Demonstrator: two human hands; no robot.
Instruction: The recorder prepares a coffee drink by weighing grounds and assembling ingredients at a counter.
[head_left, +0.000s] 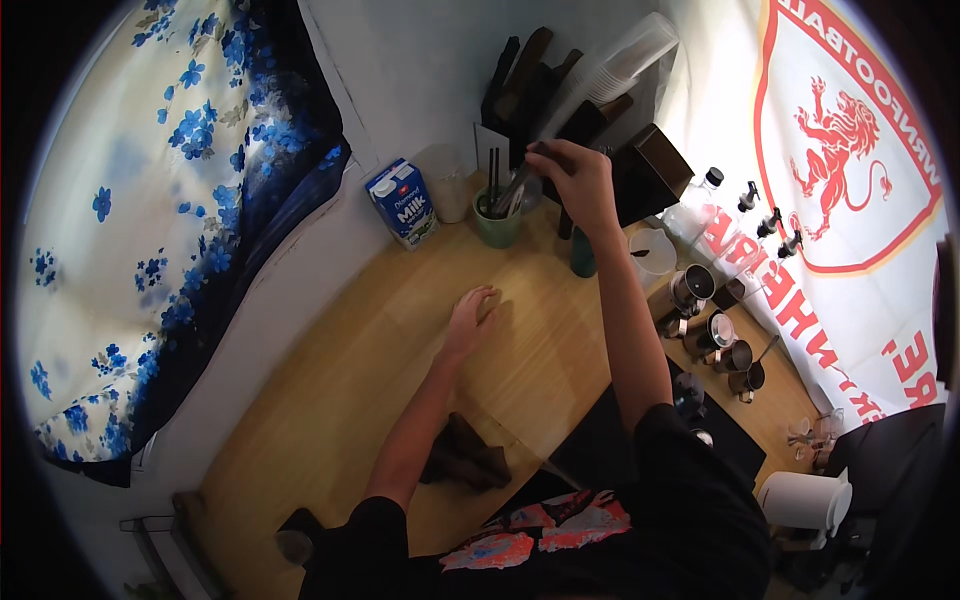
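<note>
My right hand (576, 180) is raised at the back of the wooden counter (375, 360). Its fingertips pinch the top of a slender utensil (519, 178), whose exact kind is too blurred to tell. The utensil slants down into a pale green cup (498, 228), where dark sticks (493, 166) stand upright among other thin items. My left hand (472, 321) is low over the counter in front of the cup, holding nothing, fingers slightly spread. Beside the cup stands a blue-and-white milk carton (403, 204), with a pale container (442, 184) between them.
Behind my right hand are a knife block (652, 172) and stacked plastic cups (622, 64). Metal pitchers (694, 283), pump bottles (769, 223) and a clear plastic jug (652, 251) line the right side. A dark cloth (466, 454) lies near me; a white kettle (802, 499) stands far right.
</note>
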